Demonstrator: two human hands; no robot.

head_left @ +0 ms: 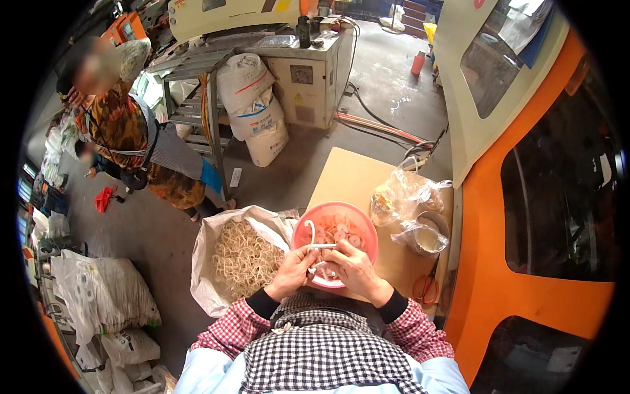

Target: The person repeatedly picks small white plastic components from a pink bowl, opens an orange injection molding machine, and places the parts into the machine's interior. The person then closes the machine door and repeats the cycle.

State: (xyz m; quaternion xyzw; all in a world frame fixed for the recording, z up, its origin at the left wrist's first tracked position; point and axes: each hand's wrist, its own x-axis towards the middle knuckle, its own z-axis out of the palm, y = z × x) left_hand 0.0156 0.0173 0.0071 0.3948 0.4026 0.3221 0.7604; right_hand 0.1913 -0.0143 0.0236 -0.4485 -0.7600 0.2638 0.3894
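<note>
Over a pink basin, my two hands hold a white plastic hook-shaped piece with a curved end and a straight bar. My left hand pinches it near its left part. The fingers of my right hand are closed on the bar's right end. Another white curved part shows below the bar, between my hands; I cannot tell whether it belongs to the same piece. Inside the basin lie many pale round discs. Left of the basin, an open white sack is full of cream-coloured curved pieces.
A cardboard-topped table bears the basin, a clear plastic bag, a plastic-covered metal can and red-handled scissors. An orange machine stands close on my right. Stacked sacks and another person are to the far left.
</note>
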